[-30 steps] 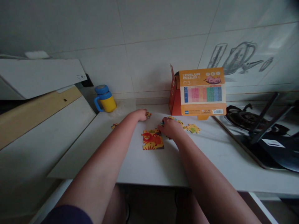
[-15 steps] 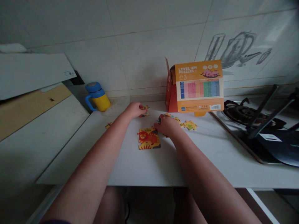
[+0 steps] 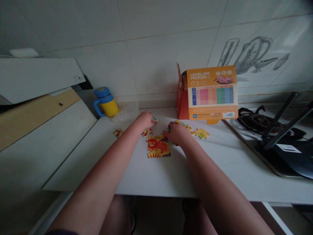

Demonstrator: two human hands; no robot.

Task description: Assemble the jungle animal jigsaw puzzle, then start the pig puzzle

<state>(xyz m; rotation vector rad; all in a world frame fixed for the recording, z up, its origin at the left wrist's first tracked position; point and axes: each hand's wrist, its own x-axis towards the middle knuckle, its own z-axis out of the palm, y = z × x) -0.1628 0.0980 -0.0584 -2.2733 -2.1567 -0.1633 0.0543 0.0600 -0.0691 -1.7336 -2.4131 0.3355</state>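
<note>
Several joined puzzle pieces form a square picture of a red lion (image 3: 158, 147) on the white tabletop in front of me. My left hand (image 3: 146, 120) is closed, its fingertips on a puzzle piece (image 3: 155, 119) behind the picture. Between that hand and the picture lies a colourful piece (image 3: 147, 132). My right hand (image 3: 178, 132) is at the picture's upper right corner, fingers curled on a dark bluish puzzle piece (image 3: 168, 128) that they mostly cover. Yellow pieces (image 3: 201, 133) lie beyond and right of it, partly hidden by the hand.
Another piece (image 3: 118, 132) lies left of my left forearm. An open orange puzzle box (image 3: 212, 94) stands against the tiled wall. A blue and yellow mug (image 3: 109, 106) is at back left beside clear plastic (image 3: 127, 111). At right are a gas burner (image 3: 259, 122) and a black device (image 3: 288, 153).
My left hand has shifted slightly right and toward me. A colourful piece now shows nearer the lion picture. The right hand stays in nearly the same place; the view has shifted a little.
</note>
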